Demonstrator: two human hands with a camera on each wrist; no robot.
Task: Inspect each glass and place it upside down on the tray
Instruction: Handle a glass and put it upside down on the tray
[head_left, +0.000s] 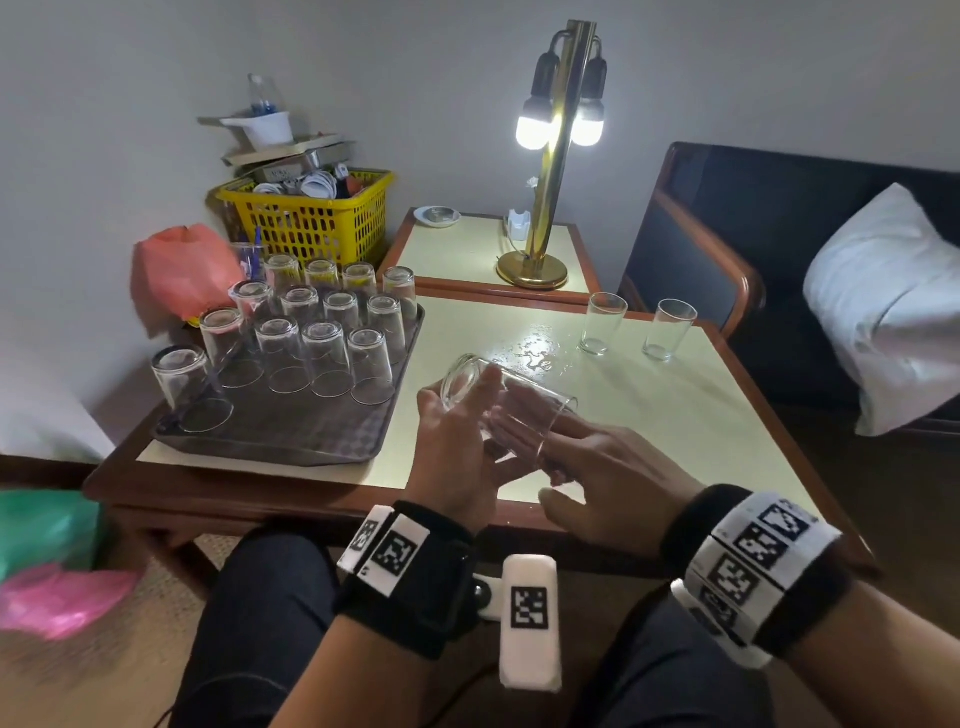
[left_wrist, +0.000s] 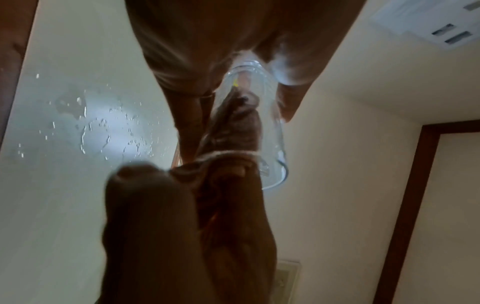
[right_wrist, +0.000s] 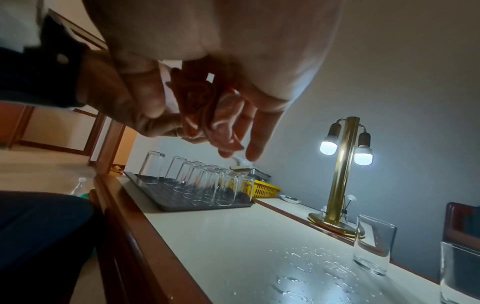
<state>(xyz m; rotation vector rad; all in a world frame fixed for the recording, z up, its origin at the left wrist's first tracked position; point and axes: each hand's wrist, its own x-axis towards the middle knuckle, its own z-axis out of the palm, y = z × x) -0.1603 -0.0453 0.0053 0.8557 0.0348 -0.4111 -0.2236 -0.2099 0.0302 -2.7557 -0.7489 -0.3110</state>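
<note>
A clear glass (head_left: 467, 379) lies on its side in the air above the cream table (head_left: 675, 415), base to the upper left. My left hand (head_left: 467, 410) grips its body between thumb and fingers (left_wrist: 187, 123). Some straight fingers of my right hand (head_left: 550, 447) reach into its mouth, and the thumb stays clear of it. The dark tray (head_left: 291, 431) at the left carries several upside-down glasses (head_left: 322, 358). Two upright glasses (head_left: 602, 322) (head_left: 667, 330) stand at the table's far right.
Water drops (head_left: 530, 348) lie on the table behind the held glass. A brass lamp (head_left: 550, 208) is lit on the side table behind. A yellow basket (head_left: 311, 223) and a red bag (head_left: 182, 270) sit beyond the tray. A sofa with a pillow (head_left: 883, 291) is on the right.
</note>
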